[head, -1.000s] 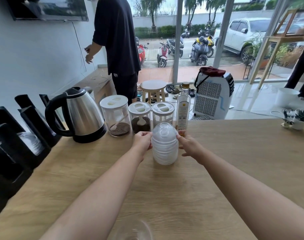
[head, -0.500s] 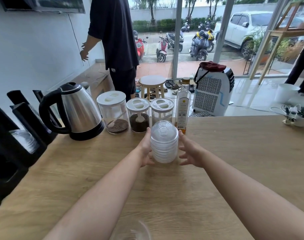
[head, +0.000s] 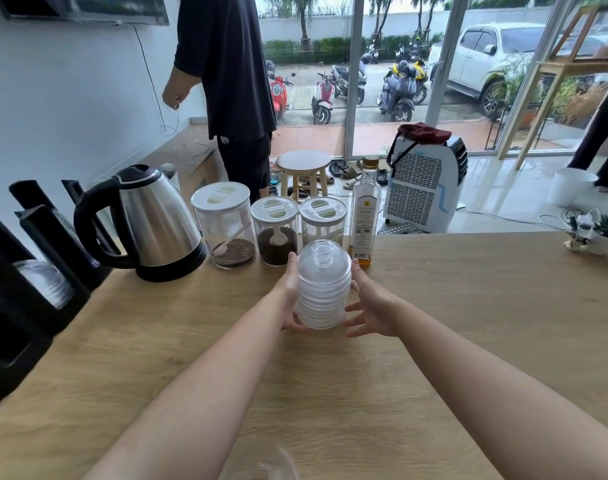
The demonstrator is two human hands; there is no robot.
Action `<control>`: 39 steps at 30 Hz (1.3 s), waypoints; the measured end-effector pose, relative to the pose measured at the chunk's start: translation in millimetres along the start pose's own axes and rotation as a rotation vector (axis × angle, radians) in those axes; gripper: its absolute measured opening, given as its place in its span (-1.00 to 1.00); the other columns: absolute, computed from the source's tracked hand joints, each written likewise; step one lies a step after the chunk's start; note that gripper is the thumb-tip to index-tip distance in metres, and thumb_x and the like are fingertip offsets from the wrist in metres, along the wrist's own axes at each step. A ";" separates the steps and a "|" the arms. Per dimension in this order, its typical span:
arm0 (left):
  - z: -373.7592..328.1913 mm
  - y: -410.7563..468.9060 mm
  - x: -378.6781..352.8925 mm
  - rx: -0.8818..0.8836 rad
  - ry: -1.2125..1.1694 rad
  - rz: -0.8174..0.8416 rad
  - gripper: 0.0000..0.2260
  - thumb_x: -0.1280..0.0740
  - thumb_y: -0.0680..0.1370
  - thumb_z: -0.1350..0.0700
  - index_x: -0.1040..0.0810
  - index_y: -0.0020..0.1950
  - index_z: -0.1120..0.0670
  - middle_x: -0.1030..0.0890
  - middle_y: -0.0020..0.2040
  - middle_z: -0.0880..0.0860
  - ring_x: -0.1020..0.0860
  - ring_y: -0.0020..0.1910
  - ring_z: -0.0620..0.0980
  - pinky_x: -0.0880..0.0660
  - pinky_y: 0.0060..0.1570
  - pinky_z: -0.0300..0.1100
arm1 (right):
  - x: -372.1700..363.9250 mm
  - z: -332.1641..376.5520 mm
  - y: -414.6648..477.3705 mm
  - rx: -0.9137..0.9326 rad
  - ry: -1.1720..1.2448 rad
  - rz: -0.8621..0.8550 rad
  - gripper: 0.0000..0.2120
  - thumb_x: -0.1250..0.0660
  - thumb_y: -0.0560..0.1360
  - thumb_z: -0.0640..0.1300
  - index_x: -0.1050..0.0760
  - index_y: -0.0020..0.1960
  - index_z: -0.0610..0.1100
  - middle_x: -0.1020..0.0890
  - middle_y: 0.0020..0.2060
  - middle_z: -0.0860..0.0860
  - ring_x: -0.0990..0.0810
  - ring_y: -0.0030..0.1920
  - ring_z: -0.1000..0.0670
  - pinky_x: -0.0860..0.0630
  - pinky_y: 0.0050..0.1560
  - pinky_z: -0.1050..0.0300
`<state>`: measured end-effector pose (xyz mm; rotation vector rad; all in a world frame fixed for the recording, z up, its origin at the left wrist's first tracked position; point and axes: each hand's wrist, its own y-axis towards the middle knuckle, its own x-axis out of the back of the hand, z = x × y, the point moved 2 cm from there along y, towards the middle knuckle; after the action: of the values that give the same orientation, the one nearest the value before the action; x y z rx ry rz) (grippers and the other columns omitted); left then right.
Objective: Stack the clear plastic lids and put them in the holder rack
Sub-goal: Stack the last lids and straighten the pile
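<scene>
Clear piece (head: 278, 464) at bottom edge, cut off, maybe a loose lid. Mid-counter (head: 468, 323): lid stack (head: 324, 285) upright, long axis vertical, between both hands. Left hand (head: 290, 292) grip cups the stack's side, fingers curled under its base. Right hand (head: 370, 303) grip released, fingers splayed, thumb by the stack's side. Stack: nested clear domes, ribbed rims. Holder rack (head: 35, 237) well left of stack, black, with clear lids in a slot; left hand nearer. Kettle (head: 157, 220) behind.

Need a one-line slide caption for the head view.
Left hand grips the lid stack, right hand open beside it; holder rack at far left.
</scene>
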<state>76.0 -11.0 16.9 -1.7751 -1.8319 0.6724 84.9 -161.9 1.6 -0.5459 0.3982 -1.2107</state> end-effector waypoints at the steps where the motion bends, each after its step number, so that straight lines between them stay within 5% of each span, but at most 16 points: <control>1: 1.1 1.0 0.8 -0.005 0.004 -0.009 -0.17 0.17 0.45 -0.48 -0.43 0.39 0.07 -0.56 0.18 0.16 -0.52 0.21 0.17 -0.46 0.07 0.05 | -0.1 0.1 -0.5 0.001 -0.001 -0.006 -0.19 0.10 0.41 0.49 -0.11 0.51 0.05 -0.31 0.39 -0.28 -0.41 0.31 -0.34 -0.44 0.24 -0.25; 4: 0.8 -0.5 2.1 -0.009 0.006 -0.019 -0.16 0.14 0.42 -0.51 -0.39 0.42 0.04 -0.51 0.30 0.15 -0.51 0.15 0.15 -0.45 0.06 0.07 | -0.7 0.4 -1.6 -0.001 0.004 -0.014 -0.21 0.10 0.43 0.47 -0.12 0.51 0.04 -0.32 0.39 -0.26 -0.40 0.31 -0.34 -0.42 0.26 -0.28; 15: -0.7 -17.9 14.8 -0.037 0.021 -0.088 -0.22 0.11 0.45 -0.47 -0.25 0.50 -0.01 -0.25 0.50 0.12 -0.32 0.41 0.19 -0.37 0.25 0.18 | -0.1 7.1 -15.0 0.055 -0.001 -0.090 -0.26 0.09 0.48 0.42 -0.11 0.51 0.01 -0.28 0.44 -0.18 -0.37 0.35 -0.31 -0.43 0.20 -0.26; 18: 0.1 -25.6 27.1 -0.081 0.006 -0.144 -0.24 0.07 0.46 -0.46 -0.13 0.54 -0.06 -0.15 0.55 0.06 -0.28 0.45 0.16 -0.37 0.25 0.18 | 0.8 13.7 -29.2 0.339 -0.142 -0.408 -0.43 0.03 0.57 0.27 -0.29 0.37 -0.11 -0.46 0.28 -0.14 -0.48 0.15 -0.15 -0.45 0.11 -0.07; 20: -0.2 -32.8 37.7 -0.145 0.032 -0.213 -0.31 0.04 0.51 -0.40 -0.16 0.53 -0.05 -0.21 0.53 0.04 -0.32 0.43 0.12 -0.39 0.20 0.09 | 2.6 21.8 -42.9 0.669 -0.328 -0.660 -0.65 -0.09 0.59 0.12 -0.42 0.13 -0.12 -0.57 0.03 -0.10 -0.51 -0.02 -0.08 -0.40 -0.06 0.07; 22: 1.5 -41.7 53.0 -0.233 0.097 -0.306 -0.47 -0.06 0.58 -0.24 -0.31 0.43 0.04 -0.37 0.40 0.04 -0.41 0.30 0.08 -0.40 0.06 -0.04 | -5.3 29.9 -56.6 0.907 -0.515 -0.722 -0.82 -0.21 0.55 -0.01 -0.45 -0.05 -0.12 -0.54 -0.19 -0.02 -0.49 -0.19 0.00 -0.35 -0.20 0.12; 25: 5.7 -63.0 80.8 -0.370 0.253 -0.440 -0.88 -0.22 0.57 0.10 -0.47 0.06 0.08 -0.49 0.02 0.06 -0.44 -0.13 -0.03 -0.33 -0.27 -0.21 | -32.8 37.0 -70.9 1.081 -0.685 -0.619 -0.88 -0.27 0.52 -0.11 -0.46 -0.15 -0.14 -0.47 -0.33 0.06 -0.42 -0.32 0.07 -0.37 -0.27 0.18; 27: 13.5 -76.9 103.5 -0.412 0.417 -0.497 -0.92 -0.25 0.52 0.18 -0.51 -0.03 0.07 -0.51 -0.08 0.05 -0.44 -0.21 -0.04 -0.35 -0.29 -0.22 | -56.6 36.5 -77.6 1.087 -0.766 -0.450 -0.87 -0.27 0.51 -0.11 -0.49 -0.17 -0.13 -0.47 -0.36 0.07 -0.42 -0.32 0.08 -0.40 -0.27 0.17; 33: 55.9 -130.3 153.7 -0.236 0.847 -0.387 -0.75 -0.30 0.48 0.17 -0.54 0.15 0.06 -0.57 0.02 0.01 -0.55 0.00 0.01 -0.48 0.05 -0.17 | -120.4 8.1 -82.0 0.603 -1.169 0.199 -0.74 -0.37 0.45 0.08 -0.55 0.06 -0.03 -0.61 -0.09 0.09 -0.57 -0.06 0.08 -0.50 0.00 0.21; 39: 114.5 -162.5 175.5 -0.001 1.022 -0.229 -0.53 -0.43 0.46 0.02 -0.43 0.35 -0.01 -0.53 0.25 0.03 -0.50 0.22 0.01 -0.41 0.27 -0.10 | -157.3 -29.7 -83.3 0.398 -1.412 0.460 -0.52 -0.43 0.39 0.12 -0.47 0.25 -0.02 -0.58 0.18 0.06 -0.55 0.15 0.03 -0.47 0.18 0.15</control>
<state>-126.3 159.0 39.6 -1.4344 -1.2486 -0.3095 -44.4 -38.6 27.3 -0.7647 -0.8633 -0.2409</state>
